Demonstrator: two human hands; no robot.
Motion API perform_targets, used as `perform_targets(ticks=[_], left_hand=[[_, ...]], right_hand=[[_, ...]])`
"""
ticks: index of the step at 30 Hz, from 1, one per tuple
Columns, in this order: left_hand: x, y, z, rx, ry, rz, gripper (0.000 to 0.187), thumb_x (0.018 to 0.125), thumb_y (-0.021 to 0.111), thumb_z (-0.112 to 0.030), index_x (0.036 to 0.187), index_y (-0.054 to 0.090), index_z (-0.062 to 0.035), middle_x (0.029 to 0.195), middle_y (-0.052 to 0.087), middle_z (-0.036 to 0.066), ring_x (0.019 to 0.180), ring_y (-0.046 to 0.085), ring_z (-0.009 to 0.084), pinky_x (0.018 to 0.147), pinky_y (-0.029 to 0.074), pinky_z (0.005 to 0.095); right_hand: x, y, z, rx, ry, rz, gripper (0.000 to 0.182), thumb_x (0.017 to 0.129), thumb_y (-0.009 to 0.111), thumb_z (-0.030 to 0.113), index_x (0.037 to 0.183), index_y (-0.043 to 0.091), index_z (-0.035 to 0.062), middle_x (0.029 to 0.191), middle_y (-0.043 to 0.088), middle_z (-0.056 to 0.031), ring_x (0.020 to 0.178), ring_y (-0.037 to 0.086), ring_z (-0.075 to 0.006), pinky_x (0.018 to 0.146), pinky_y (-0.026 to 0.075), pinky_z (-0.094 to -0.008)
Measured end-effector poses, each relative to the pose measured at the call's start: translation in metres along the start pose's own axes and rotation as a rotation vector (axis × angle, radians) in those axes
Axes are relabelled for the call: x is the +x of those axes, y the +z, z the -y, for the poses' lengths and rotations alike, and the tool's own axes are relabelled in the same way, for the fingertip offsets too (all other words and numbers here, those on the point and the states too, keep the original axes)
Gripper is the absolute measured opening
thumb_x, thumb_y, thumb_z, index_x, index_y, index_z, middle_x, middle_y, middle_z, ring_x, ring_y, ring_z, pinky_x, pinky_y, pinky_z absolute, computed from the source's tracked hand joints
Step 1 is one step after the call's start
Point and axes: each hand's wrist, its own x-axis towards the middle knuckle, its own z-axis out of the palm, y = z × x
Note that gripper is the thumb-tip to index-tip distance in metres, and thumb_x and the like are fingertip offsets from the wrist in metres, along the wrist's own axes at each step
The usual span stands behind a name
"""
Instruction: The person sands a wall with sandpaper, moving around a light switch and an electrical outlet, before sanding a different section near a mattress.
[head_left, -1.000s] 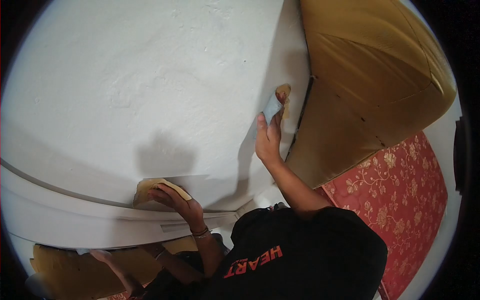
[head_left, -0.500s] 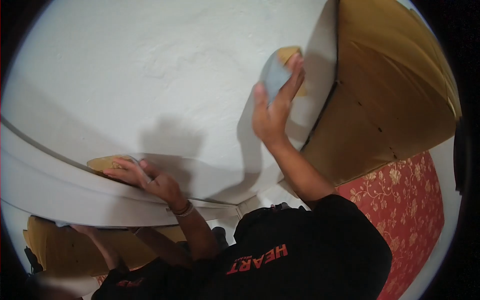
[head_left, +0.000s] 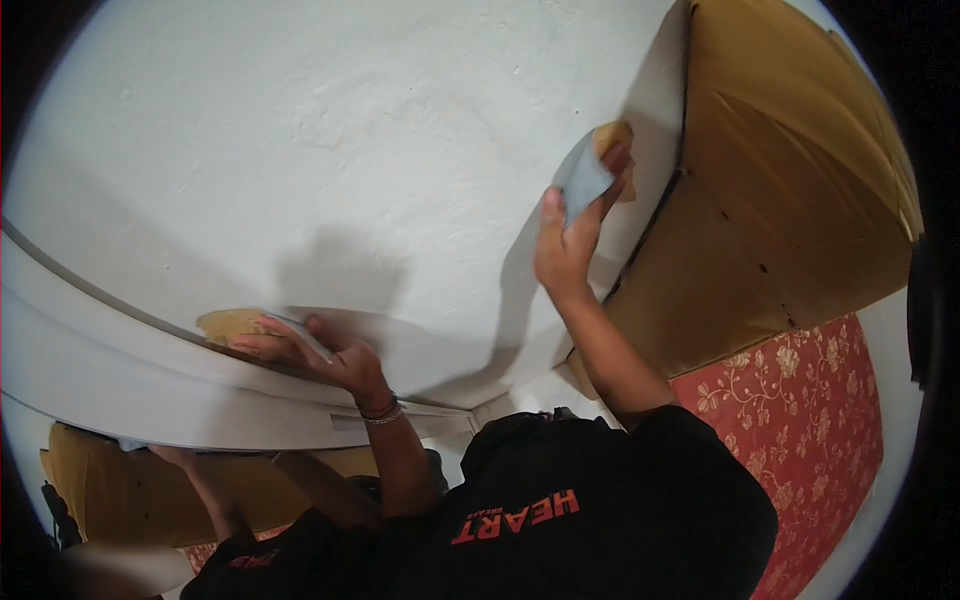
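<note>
Against the white wall (head_left: 430,130), my right hand (head_left: 572,245) is closed on a sheet (head_left: 588,180) that is grey-blue on one side and yellow-tan on the other; it looks like folded sandpaper. The thumb lies on the left of the sheet and the fingers are partly behind it. Lower left, my left hand (head_left: 345,365), with bracelets at the wrist, grips a second such sheet (head_left: 232,326), pressed to the wall just above a white ledge. Its yellow-tan part spreads past the fingertips, and a grey edge shows between thumb and fingers.
A curved white ledge or frame (head_left: 180,385) runs along the lower left, with a mirror-like surface below it reflecting arms and a black shirt. Yellow-brown cloth (head_left: 770,180) hangs at the right beside the wall. Beneath it is red floral covering (head_left: 800,400).
My right hand has moved right and a little down with its sheet, nearer the yellow-brown cloth. My left hand has slid slightly right along the ledge, still holding its sheet.
</note>
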Motion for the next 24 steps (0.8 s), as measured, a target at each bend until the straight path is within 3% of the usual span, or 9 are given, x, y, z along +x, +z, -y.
perform_targets(ticks=[3,5,6,7,9,11,17,22,24], left_hand=[[0.003,0.000,0.000,0.072,0.072,0.033,0.051,0.095,0.033,-0.019,0.135,0.014,0.0059,0.142,0.003,0.024,0.133,0.008,0.0301,0.107,0.012,0.0376],[0.019,-0.007,-0.012,-0.294,-0.128,-0.011,0.050,0.095,0.033,-0.019,0.134,0.016,0.0069,0.142,0.003,0.025,0.133,0.008,0.0319,0.107,0.012,0.0384],[0.019,-0.005,-0.007,-0.543,-0.283,-0.006,0.049,0.094,0.033,-0.018,0.134,0.017,0.0071,0.142,0.003,0.026,0.133,0.008,0.0325,0.107,0.013,0.0388],[0.016,-0.005,-0.006,-0.543,-0.284,-0.001,0.049,0.094,0.033,-0.018,0.134,0.017,0.0071,0.142,0.003,0.026,0.133,0.008,0.0325,0.107,0.013,0.0388],[0.008,-0.004,-0.004,0.020,-0.015,0.032,0.048,0.094,0.034,-0.016,0.134,0.019,0.0057,0.142,0.003,0.025,0.132,0.009,0.0349,0.106,0.014,0.0429],[-0.014,0.005,-0.004,0.031,0.044,0.039,0.048,0.094,0.034,-0.017,0.134,0.020,0.0050,0.142,0.003,0.025,0.132,0.008,0.0364,0.105,0.013,0.0459],[-0.034,0.001,0.018,-0.080,0.060,0.119,0.049,0.094,0.033,-0.021,0.135,0.020,0.0008,0.142,0.001,0.024,0.132,0.001,0.0388,0.104,0.006,0.0523],[-0.022,0.004,0.007,-0.280,-0.086,0.037,0.050,0.094,0.033,-0.021,0.137,0.016,-0.0019,0.143,0.000,0.023,0.132,0.001,0.0379,0.105,0.006,0.0515],[-0.026,0.003,0.011,0.038,0.032,0.080,0.051,0.094,0.032,-0.022,0.137,0.014,-0.0020,0.143,-0.001,0.021,0.132,0.002,0.0377,0.105,0.005,0.0515]], right_hand=[[-0.011,0.001,0.009,-0.004,0.020,0.062,0.066,0.084,0.047,0.019,0.133,0.014,-0.0095,0.141,0.005,-0.0274,0.131,0.000,-0.0416,0.102,-0.005,-0.0522],[-0.010,-0.006,0.005,-0.126,-0.127,0.170,0.069,0.082,0.049,0.018,0.133,0.011,-0.0112,0.141,0.006,-0.0273,0.132,0.000,-0.0410,0.102,-0.005,-0.0528],[0.000,-0.008,0.008,-0.003,-0.033,0.109,0.067,0.085,0.046,0.021,0.133,0.012,-0.0104,0.141,0.007,-0.0264,0.132,0.000,-0.0391,0.102,-0.005,-0.0525],[0.007,-0.007,0.008,-0.006,-0.030,0.110,0.067,0.085,0.046,0.021,0.133,0.012,-0.0104,0.141,0.007,-0.0264,0.132,0.000,-0.0391,0.102,-0.005,-0.0525],[0.016,-0.001,0.008,0.051,0.063,-0.028,0.065,0.088,0.042,0.026,0.133,0.012,-0.0104,0.142,0.006,-0.0254,0.133,0.000,-0.0375,0.102,-0.006,-0.0523],[0.003,0.015,0.009,0.123,0.065,-0.098,0.065,0.089,0.039,0.029,0.134,0.011,-0.0092,0.142,0.007,-0.0247,0.133,-0.001,-0.0370,0.102,-0.007,-0.0514],[-0.043,0.004,-0.008,-0.086,0.001,0.154,0.073,0.085,0.047,0.028,0.136,0.007,-0.0037,0.142,0.008,-0.0244,0.132,0.002,-0.0387,0.103,-0.003,-0.0518],[0.005,-0.008,-0.027,0.140,0.239,-0.112,0.072,0.089,0.038,0.041,0.136,0.006,-0.0045,0.143,0.001,-0.0216,0.133,-0.005,-0.0341,0.105,-0.007,-0.0432],[-0.007,-0.003,-0.029,0.130,0.225,-0.096,0.073,0.089,0.038,0.041,0.136,0.006,-0.0041,0.143,0.001,-0.0215,0.133,-0.004,-0.0348,0.105,-0.007,-0.0441]])
